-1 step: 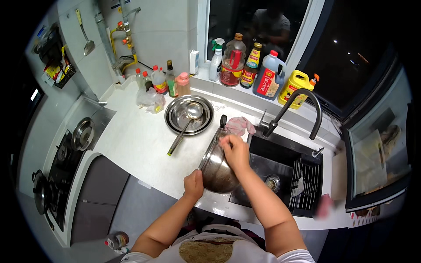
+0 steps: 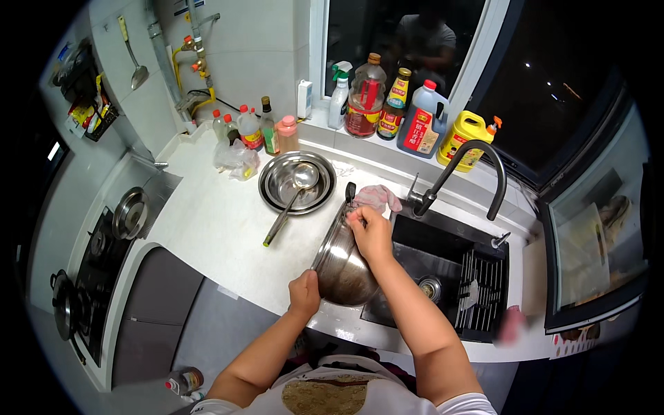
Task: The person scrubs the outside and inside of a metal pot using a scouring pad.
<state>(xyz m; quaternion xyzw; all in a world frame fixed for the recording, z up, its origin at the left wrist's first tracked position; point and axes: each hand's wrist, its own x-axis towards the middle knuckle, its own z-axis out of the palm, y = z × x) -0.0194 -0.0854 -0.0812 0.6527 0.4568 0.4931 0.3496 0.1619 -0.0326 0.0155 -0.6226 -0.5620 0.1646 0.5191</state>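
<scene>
A shiny steel pot [image 2: 342, 266] with dark handles is tipped on its side at the counter edge, beside the sink. My left hand [image 2: 304, 294] is closed on its rim at the lower left. Over the pot's far part, my right hand [image 2: 370, 235] is curled with its fingers pinched together; whatever they hold, if anything, is too small to make out. Behind the pot lies a crumpled pink cloth [image 2: 377, 197]. To its left, a ladle [image 2: 294, 197] rests in nested steel bowls [image 2: 266, 197], its handle sticking out over the counter.
The black sink [image 2: 422, 242] with a rack [image 2: 481, 290] and a dark curved faucet [image 2: 499, 180] is at right. Several bottles and a yellow jug [image 2: 465, 142] line the sill. A plastic bag [image 2: 238, 160] lies at the back left. The stove [image 2: 90, 277] stands far left.
The fingers of my right hand have shifted slightly over the pot. My left hand keeps its grip on the rim.
</scene>
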